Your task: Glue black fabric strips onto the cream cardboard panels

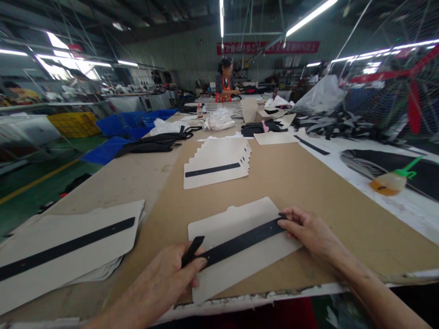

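Observation:
A black strip lies slantwise across a pale grey board at the table's near edge. My left hand pinches the strip's left end between thumb and fingers, and a short black end sticks up above that grip. At the other end, my right hand has the strip between thumb and forefinger, close to the board's right edge. The board has rounded corners and a small tab on its far side. To the left, a stack of similar boards has a black strip across its top one.
Farther up the brown tabletop, overlapping boards are fanned out. Black straps lie at back left. On the right stand a glue bottle with a green nozzle and a large fan. A person stands beyond the table.

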The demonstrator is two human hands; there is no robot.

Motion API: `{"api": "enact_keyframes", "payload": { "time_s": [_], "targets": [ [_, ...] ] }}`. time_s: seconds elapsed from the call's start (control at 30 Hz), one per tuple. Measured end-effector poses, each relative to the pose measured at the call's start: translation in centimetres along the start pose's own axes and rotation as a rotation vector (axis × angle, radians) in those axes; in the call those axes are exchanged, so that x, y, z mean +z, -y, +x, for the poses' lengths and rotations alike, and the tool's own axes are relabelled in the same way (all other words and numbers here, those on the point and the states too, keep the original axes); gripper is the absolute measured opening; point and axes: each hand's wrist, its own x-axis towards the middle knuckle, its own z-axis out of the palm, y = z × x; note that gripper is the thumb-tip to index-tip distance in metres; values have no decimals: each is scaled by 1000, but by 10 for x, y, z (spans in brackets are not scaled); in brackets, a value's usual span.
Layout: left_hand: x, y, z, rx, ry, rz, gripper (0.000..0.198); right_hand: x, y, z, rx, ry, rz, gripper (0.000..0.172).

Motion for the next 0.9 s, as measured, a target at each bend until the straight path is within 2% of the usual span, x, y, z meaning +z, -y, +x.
{"api": "enact_keyframes", "payload": {
  "time_s": [0.1,0.2,0.53,0.9],
  "targets": [
    [-1,4,9,9,-26,31,37,2,-4,19,1,31,-16,25],
    [3,11,17,11,-37,11,39,7,-8,26,19,11,8,25],
    [5,12,26,21,-56,111,31,12,-16,31,55,-33,-75,31],
    [7,17,32,35,-88,144,32,13,-7,27,32,-111,-201,27]
  ]
}}
